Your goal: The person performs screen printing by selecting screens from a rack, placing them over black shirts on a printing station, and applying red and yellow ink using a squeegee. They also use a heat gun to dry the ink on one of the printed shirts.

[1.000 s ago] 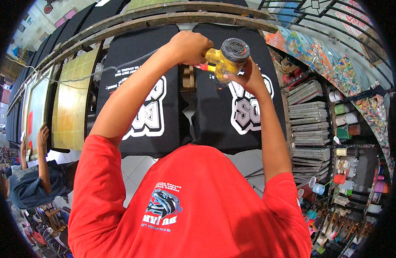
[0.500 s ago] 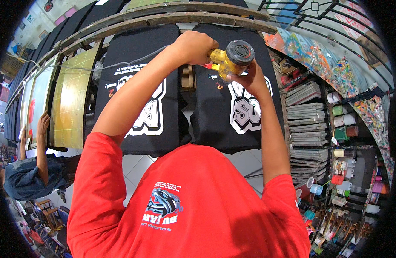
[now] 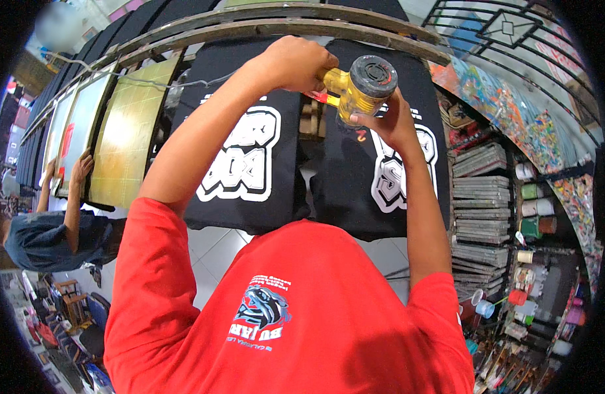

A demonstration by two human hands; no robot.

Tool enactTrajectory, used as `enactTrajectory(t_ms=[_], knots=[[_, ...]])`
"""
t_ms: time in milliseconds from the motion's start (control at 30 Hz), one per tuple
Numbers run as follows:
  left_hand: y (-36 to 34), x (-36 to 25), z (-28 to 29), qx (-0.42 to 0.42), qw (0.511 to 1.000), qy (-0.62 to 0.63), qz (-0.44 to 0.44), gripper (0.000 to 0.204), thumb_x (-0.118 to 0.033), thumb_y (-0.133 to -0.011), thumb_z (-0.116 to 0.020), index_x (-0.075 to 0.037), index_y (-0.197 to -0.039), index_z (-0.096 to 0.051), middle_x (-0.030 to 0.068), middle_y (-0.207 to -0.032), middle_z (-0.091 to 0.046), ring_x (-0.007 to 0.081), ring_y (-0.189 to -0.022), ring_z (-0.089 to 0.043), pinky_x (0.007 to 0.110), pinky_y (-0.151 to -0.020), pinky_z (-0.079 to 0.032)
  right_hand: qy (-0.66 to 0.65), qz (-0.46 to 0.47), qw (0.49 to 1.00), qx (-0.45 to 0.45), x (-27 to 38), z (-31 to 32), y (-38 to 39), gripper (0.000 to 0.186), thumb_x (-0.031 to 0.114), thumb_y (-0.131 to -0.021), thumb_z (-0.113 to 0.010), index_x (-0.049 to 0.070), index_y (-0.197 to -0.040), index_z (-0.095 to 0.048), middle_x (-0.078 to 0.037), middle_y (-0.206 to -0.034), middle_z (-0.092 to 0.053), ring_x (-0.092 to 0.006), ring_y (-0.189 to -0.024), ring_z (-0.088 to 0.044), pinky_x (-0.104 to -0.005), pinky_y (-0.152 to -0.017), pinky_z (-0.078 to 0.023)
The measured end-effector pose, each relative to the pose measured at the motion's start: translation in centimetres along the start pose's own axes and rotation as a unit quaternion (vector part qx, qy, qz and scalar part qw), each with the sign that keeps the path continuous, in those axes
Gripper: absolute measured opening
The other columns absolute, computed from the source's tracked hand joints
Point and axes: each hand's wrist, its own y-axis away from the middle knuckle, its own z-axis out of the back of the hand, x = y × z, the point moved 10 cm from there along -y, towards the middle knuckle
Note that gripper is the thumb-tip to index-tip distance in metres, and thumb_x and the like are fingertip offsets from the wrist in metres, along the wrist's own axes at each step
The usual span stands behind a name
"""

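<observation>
A yellow heat gun with a round black vented end is held over the right black T-shirt. The fingers of my left hand wrap round its handle. My right hand grips its body from the right side, thumb across it. White-and-grey lettering shows on that shirt, partly behind my right forearm. To its left lies another black T-shirt with similar large white lettering. My left forearm crosses over this one. The heat gun's nozzle is hidden from view.
A grey cable runs left from behind my left arm. Wooden rails bound the far side. Stacked screen frames stand at right, beside shelves of paint pots. At left, another person's hand rests by a printing screen.
The whole view has swung slightly, so the shirts and shelves sit further right. Both my hands keep their hold on the heat gun, which stays over the right shirt.
</observation>
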Motion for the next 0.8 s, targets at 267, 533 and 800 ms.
enactTrajectory(t_ms=[267, 533, 800], knots=[[6.8, 3.8, 3.5, -0.02, 0.998, -0.064, 0.005, 0.035, -0.028, -0.067, -0.076, -0.017, -0.099, -0.068, 0.0083, -0.083, -0.069, 0.0288, -0.081, -0.068, 0.041, -0.069, -0.054, -0.114, 0.089, 0.988, 0.044, 6.7, -6.2, -2.5, 0.086, 0.016, -0.059, -0.09, 0.002, -0.13, -0.042, -0.012, -0.12, -0.061, -0.0209, -0.111, -0.059, -0.0352, -0.097, -0.047], [13.7, 9.4, 4.5, -0.028, 0.996, -0.05, 0.062, 0.026, -0.03, -0.07, -0.072, -0.017, -0.092, -0.068, 0.0081, -0.081, -0.069, 0.0302, -0.08, -0.067, 0.041, -0.068, -0.054, -0.09, 0.12, 0.987, 0.058, 13.0, -11.9, -4.5, 0.094, 0.009, -0.057, -0.089, 0.003, -0.134, -0.037, -0.013, -0.12, -0.059, -0.0212, -0.11, -0.06, -0.0352, -0.096, -0.049], [19.8, 12.7, 4.4, -0.055, 0.986, -0.076, 0.137, 0.021, -0.03, -0.07, -0.073, -0.016, -0.085, -0.068, 0.0082, -0.076, -0.068, 0.0293, -0.076, -0.068, 0.043, -0.071, -0.053, -0.112, 0.123, 0.985, 0.044, 17.0, -16.8, -5.4, 0.083, 0.011, -0.057, -0.088, 0.004, -0.128, -0.046, -0.013, -0.113, -0.065, -0.0193, -0.104, -0.063, -0.0325, -0.092, -0.049]])
